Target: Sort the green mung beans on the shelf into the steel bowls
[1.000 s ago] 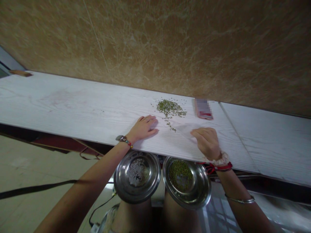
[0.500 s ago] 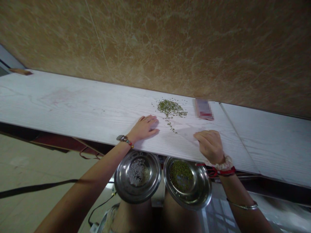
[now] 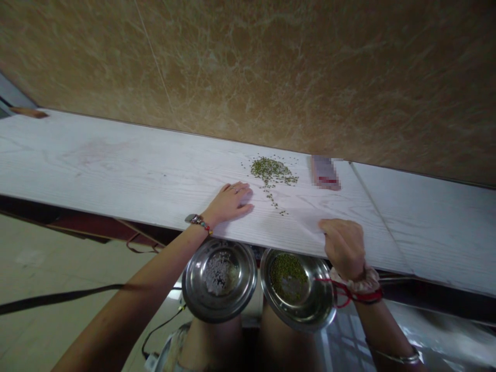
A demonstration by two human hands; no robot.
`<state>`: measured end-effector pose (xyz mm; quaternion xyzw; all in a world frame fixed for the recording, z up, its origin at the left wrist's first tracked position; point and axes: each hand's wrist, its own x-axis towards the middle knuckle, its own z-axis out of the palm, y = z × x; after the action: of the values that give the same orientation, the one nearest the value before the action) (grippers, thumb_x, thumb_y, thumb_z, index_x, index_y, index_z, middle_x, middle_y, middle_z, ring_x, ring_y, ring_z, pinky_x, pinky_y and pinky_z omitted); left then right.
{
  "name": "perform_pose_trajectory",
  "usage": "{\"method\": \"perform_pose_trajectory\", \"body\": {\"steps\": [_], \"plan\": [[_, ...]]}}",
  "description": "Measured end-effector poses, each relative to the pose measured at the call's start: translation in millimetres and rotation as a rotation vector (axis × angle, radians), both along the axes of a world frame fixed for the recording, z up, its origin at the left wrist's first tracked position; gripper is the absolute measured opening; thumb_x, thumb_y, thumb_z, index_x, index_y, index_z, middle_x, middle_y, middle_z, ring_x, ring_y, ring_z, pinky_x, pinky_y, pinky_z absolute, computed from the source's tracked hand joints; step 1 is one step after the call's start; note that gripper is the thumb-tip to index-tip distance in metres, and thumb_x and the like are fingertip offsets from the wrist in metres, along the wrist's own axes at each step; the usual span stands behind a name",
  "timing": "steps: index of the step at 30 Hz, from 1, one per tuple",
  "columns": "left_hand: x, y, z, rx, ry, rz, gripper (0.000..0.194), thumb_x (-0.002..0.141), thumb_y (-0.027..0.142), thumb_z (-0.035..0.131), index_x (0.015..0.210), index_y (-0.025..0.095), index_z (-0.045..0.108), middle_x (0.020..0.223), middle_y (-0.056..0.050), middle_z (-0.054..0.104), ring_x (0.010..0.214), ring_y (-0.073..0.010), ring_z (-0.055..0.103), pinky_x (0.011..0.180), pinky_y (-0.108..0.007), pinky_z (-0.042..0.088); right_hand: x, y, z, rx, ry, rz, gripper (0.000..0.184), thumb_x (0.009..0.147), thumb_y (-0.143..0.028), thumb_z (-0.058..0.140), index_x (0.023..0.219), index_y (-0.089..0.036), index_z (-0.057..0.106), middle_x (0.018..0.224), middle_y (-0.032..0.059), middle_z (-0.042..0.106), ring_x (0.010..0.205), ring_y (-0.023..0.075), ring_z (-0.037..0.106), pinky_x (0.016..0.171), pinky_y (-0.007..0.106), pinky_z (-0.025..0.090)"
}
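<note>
My left hand (image 3: 232, 200) lies flat on the white wood-grain tabletop (image 3: 174, 175), fingers stretched toward a pile of green mung beans (image 3: 270, 169). From the pile a thin trail of beans runs toward me. To the right, my right hand (image 3: 343, 243) is closed in a pinch near the table's front edge. A thin, see-through piece of plastic (image 3: 310, 219) shows faintly at its fingertips; its exact shape is hard to make out. Below the edge, a steel bowl with mung beans (image 3: 325, 305) rests over my right leg, and a steel bowl with whitish bits (image 3: 248, 294) over my left.
A phone (image 3: 325, 173) with a blurred-out screen lies right of the pile, near the brown marbled wall (image 3: 248, 67). A brown wooden piece (image 3: 29, 112) sits at the far left end. A dark strap (image 3: 62, 298) and a cable (image 3: 163, 328) hang at lower left.
My right hand has drawn back to the right and toward me, with the faint plastic. The bean trail reaches slightly further toward that hand. My left hand stays in place.
</note>
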<state>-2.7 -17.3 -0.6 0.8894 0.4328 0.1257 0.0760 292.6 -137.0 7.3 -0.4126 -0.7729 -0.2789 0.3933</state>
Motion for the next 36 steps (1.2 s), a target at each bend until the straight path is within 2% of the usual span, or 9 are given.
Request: {"method": "perform_pose_trajectory", "body": {"steps": [5,9,12,17,22,28,36], "plan": [[0.9,-1.1,1.7,-0.006,0.010,0.007,0.044,0.091,0.045,0.049,0.129,0.023,0.054,0.147,-0.009,0.049,0.137,-0.0281,0.042,0.114,-0.050,0.031,1.5,6.9,6.1,0.012,0.001,-0.031,0.035,0.083,-0.002,0.050,0.106,-0.025,0.064,0.083,0.0022,0.074,0.080,0.0180,0.067,0.078,0.033,0.045],[0.5,-0.8,0.9,-0.003,-0.004,0.008,0.043,0.091,0.045,0.049,0.129,0.024,0.054,0.146,-0.008,0.050,0.137,-0.0279,0.042,0.114,-0.050,0.031,-3.4,7.8,9.0,-0.067,-0.066,0.033,0.040,0.083,-0.001,0.048,0.111,-0.024,0.064,0.086,0.0021,0.074,0.084,0.0172,0.065,0.079,0.033,0.044],[-0.2,-0.1,-0.4,0.005,-0.017,0.000,0.043,0.091,0.046,0.049,0.128,0.025,0.054,0.146,-0.007,0.050,0.137,-0.0276,0.042,0.114,-0.050,0.031,-5.3,3.4,10.3,-0.068,-0.080,0.078,0.041,0.082,0.000,0.048,0.110,-0.025,0.065,0.087,0.0015,0.074,0.084,0.0163,0.065,0.079,0.033,0.044],[0.0,-0.9,0.3,-0.006,-0.003,0.005,0.044,0.092,0.045,0.048,0.128,0.022,0.054,0.147,-0.010,0.048,0.137,-0.0284,0.041,0.114,-0.050,0.030,-4.3,-0.2,14.5,-0.060,-0.058,0.040,0.035,0.084,0.000,0.047,0.102,-0.023,0.064,0.087,0.0028,0.073,0.083,0.0168,0.065,0.077,0.033,0.044],[-0.5,-0.5,-0.6,0.001,-0.012,0.000,0.042,0.091,0.045,0.048,0.128,0.025,0.054,0.145,-0.008,0.050,0.137,-0.0277,0.042,0.114,-0.050,0.031,-6.2,-1.8,16.5,-0.065,-0.047,0.042,0.039,0.084,-0.001,0.048,0.110,-0.025,0.065,0.086,0.0021,0.074,0.082,0.0169,0.065,0.078,0.033,0.044],[-0.7,-0.4,-0.5,-0.006,-0.011,0.003,0.043,0.091,0.045,0.049,0.127,0.024,0.055,0.146,-0.008,0.050,0.137,-0.0280,0.042,0.115,-0.051,0.030,-0.5,-9.9,14.4,-0.095,-0.044,0.033,0.039,0.083,-0.002,0.049,0.109,-0.025,0.065,0.084,0.0019,0.074,0.080,0.0172,0.067,0.076,0.033,0.045],[1.8,-2.5,3.2,-0.023,0.021,0.026,0.046,0.092,0.044,0.048,0.130,0.019,0.054,0.148,-0.012,0.047,0.138,-0.0292,0.040,0.115,-0.051,0.029,2.9,8.1,16.4,-0.067,-0.093,0.047,0.034,0.082,0.001,0.049,0.101,-0.023,0.063,0.083,0.0026,0.073,0.080,0.0170,0.065,0.076,0.032,0.045]]}}
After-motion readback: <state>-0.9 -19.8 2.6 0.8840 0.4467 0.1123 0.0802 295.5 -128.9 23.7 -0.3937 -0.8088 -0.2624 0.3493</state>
